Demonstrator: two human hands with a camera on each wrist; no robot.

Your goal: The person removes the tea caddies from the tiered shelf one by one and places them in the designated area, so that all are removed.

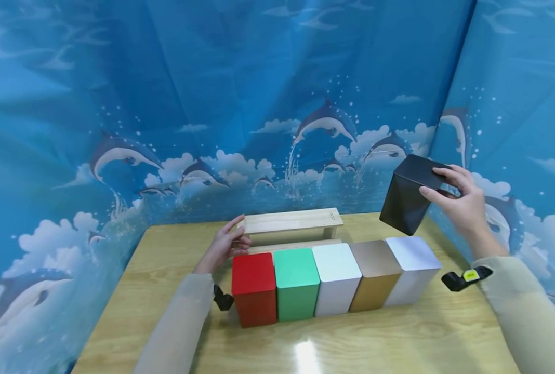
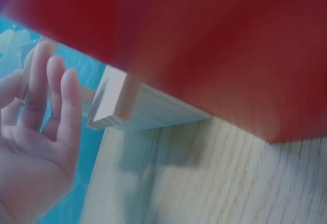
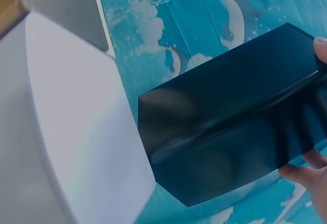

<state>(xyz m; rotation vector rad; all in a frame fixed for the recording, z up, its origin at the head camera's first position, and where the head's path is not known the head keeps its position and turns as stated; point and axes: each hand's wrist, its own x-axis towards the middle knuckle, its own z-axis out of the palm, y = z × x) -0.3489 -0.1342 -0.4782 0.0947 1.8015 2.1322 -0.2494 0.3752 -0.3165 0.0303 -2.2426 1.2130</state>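
Observation:
My right hand (image 1: 464,200) grips a black box (image 1: 406,200) by its upper end, thumb and fingers on opposite sides. Tilted, the box hangs in the air above the far right of the table. In the right wrist view only fingertips (image 3: 299,175) show at the edge of the black box (image 3: 225,132). My left hand (image 1: 223,246) holds the left end of a pale wooden stand (image 1: 289,221) between thumb and fingers. The left wrist view shows that hand (image 2: 41,127) palm on, the other fingers fairly straight, beside the stand's end (image 2: 115,99).
A row of boxes stands before the wooden stand: red (image 1: 254,272), green (image 1: 297,267), white (image 1: 337,263), brown (image 1: 375,258) and a pale silvery one (image 1: 413,254). They sit on a wood-grain table (image 1: 329,343). A blue dolphin-print curtain (image 1: 240,104) lines the back and sides.

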